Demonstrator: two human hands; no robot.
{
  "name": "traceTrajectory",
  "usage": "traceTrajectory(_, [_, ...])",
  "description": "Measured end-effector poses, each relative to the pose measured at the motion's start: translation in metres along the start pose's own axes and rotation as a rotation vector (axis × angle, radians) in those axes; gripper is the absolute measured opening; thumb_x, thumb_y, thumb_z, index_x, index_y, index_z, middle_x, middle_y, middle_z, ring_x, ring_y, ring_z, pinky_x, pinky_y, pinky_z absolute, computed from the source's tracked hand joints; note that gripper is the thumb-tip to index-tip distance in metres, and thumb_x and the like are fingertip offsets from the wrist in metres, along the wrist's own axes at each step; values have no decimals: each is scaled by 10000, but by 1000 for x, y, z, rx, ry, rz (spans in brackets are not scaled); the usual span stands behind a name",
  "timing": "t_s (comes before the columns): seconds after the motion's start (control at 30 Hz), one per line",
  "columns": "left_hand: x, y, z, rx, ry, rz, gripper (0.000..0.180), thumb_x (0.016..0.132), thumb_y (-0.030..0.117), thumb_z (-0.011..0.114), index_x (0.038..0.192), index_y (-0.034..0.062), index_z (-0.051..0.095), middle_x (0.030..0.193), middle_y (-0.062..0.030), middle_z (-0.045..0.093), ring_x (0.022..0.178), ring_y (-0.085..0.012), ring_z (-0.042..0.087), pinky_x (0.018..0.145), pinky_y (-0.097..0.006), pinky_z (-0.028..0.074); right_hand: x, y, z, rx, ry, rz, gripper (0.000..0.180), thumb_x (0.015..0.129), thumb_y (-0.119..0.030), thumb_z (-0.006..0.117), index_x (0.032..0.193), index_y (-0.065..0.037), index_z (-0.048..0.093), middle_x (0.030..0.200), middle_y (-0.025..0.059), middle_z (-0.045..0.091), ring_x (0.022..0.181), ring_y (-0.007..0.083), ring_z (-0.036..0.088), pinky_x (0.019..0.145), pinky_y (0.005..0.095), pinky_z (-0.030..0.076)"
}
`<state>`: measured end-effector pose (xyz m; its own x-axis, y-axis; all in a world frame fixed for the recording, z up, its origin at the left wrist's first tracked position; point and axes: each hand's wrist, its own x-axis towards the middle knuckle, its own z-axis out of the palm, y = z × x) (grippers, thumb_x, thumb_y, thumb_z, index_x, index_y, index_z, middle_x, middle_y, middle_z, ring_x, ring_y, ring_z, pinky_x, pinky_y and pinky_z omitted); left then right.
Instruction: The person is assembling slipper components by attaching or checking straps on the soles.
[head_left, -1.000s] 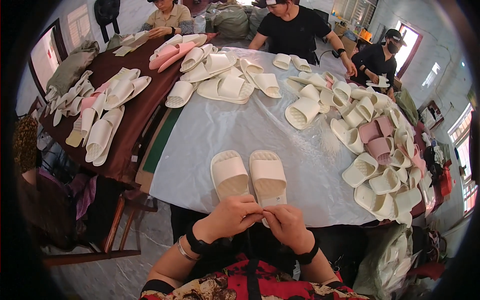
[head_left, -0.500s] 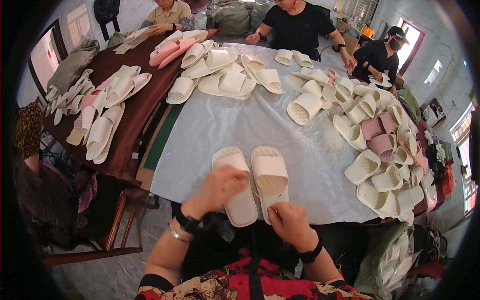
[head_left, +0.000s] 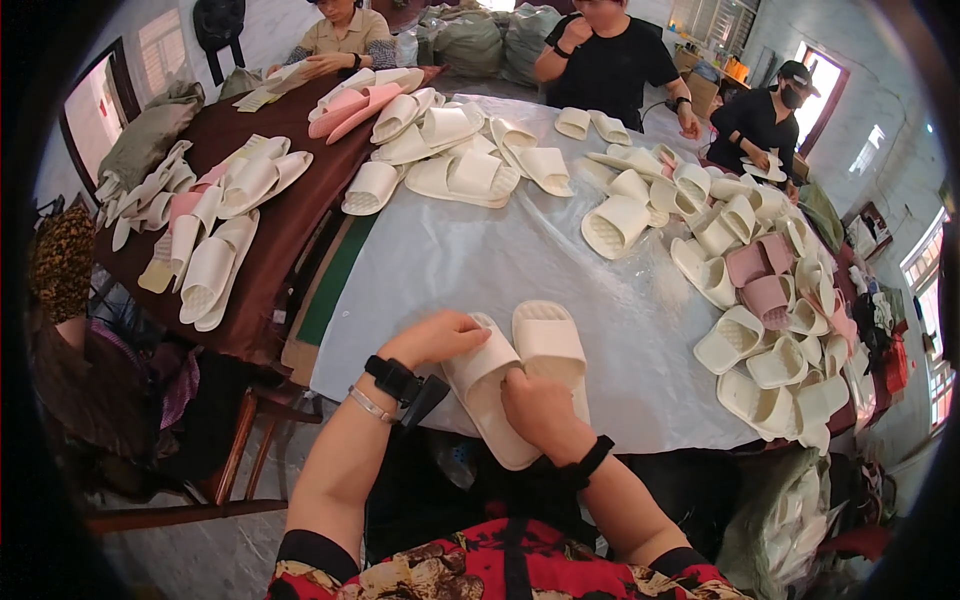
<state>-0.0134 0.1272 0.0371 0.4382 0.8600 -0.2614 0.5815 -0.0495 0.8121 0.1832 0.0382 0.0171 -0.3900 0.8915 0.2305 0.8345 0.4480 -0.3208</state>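
1. The cream slipper [head_left: 492, 408] lay slanted at the near side of the white-covered table [head_left: 420, 262], its heel end reaching past the edge.
2. I saw the left hand [head_left: 435, 338] come over from the left, half open, fingers loosely bent and their tips touching the slipper's toe end; whether they gripped it, I could not tell.
3. The right hand [head_left: 545, 410] was mostly curled up, its thumb side against the same slipper's strap; any hold was hidden from me.
4. The matching slipper [head_left: 550, 342] lay just beside, to the right, partly behind that hand.
5. Farther right, I had a heap of cream and pink slippers [head_left: 768, 298] in view.
6. To the left stood a brown-covered table [head_left: 272, 228] bearing more pairs.
7. At the far side, I noticed a co-worker in black [head_left: 608, 72].
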Motion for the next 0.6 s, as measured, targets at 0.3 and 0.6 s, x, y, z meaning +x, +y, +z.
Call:
traceTrajectory(0.3, [5, -5, -11, -200, -220, -200, 425, 911, 378, 564, 1151, 30, 613, 973, -5, 623, 836, -119, 555, 695, -274, 454, 12, 0, 16, 98, 63, -5, 137, 854, -138, 515, 817, -16, 565, 663, 182, 632, 591, 344, 638, 531, 442, 506])
traceTrajectory(0.6, [8, -13, -4, -384, -104, -158, 316, 851, 293, 663, 1075, 70, 643, 905, 8, 631, 761, -87, 547, 625, -230, 435, 1, -6, -19, 289, 55, 79, 183, 874, -198, 541, 931, -25, 559, 751, 219, 629, 699, 398, 625, 614, 480, 494])
